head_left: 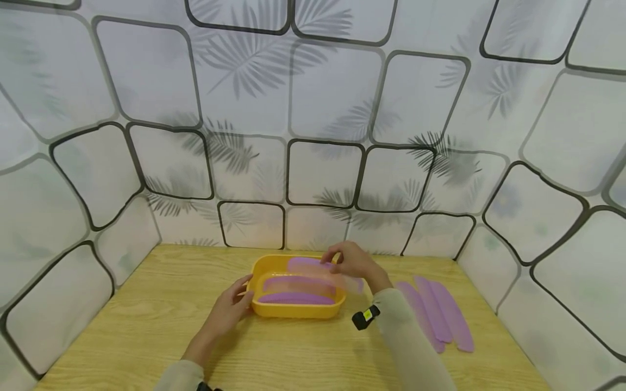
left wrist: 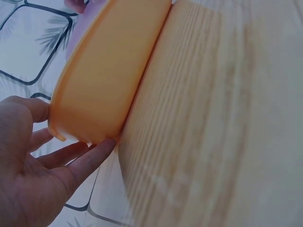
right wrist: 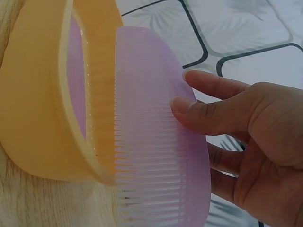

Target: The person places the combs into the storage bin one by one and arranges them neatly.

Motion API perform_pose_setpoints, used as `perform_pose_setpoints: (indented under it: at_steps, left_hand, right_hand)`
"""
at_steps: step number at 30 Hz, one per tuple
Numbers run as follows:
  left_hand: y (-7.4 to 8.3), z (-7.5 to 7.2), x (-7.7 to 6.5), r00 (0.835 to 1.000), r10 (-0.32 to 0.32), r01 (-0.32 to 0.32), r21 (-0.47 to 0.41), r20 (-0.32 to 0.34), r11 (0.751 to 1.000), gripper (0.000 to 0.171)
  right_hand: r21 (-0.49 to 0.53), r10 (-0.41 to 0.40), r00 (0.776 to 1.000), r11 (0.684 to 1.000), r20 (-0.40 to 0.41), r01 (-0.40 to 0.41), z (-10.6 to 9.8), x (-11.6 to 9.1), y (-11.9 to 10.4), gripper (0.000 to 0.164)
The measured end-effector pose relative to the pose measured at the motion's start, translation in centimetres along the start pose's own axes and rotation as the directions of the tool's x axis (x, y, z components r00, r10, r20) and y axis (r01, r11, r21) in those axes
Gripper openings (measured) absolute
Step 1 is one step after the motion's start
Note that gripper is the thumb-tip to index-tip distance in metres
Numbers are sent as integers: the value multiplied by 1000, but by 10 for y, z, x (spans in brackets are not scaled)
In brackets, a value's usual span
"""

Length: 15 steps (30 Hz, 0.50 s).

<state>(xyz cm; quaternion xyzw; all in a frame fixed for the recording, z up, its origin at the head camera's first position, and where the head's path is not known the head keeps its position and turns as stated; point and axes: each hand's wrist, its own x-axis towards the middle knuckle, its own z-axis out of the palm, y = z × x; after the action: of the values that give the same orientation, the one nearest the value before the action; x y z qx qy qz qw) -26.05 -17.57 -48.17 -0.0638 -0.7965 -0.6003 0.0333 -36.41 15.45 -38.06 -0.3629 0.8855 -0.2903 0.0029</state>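
Observation:
A yellow plastic basket [head_left: 298, 311] sits on the wooden table. Two purple combs lie inside it, a front comb [head_left: 295, 298] and one behind it [head_left: 293, 282]. Between thumb and fingers, my right hand [head_left: 353, 260] pinches a translucent purple comb [right wrist: 147, 85] by its curved back. That comb is tilted over the basket's right end, its teeth facing the basket. My left hand [head_left: 230, 307] rests its fingertips against the outside of the basket's left end, seen closely in the left wrist view beside the yellow wall [left wrist: 104, 71].
Right of the basket, beyond my right forearm, several purple combs [head_left: 442, 315] lie side by side on the table [head_left: 146, 315]. A patterned white covering [head_left: 323, 174] rises behind the table and on both sides. A black band with a small device [head_left: 365, 316] is at my right wrist.

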Motion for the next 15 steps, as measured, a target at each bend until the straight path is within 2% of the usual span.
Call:
perform_pose_setpoints:
  at_steps: [3, 15]
  left_hand:
    - [0, 0, 0, 1000, -2, 2, 3, -3, 1000, 51]
    - [-1, 0, 1, 1000, -4, 4, 9, 1, 1000, 52]
  right_hand:
    - [6, -18, 1000, 1000, 0, 18, 1, 2, -1, 20]
    - [14, 3, 1000, 1000, 10, -3, 2, 12, -7, 21]
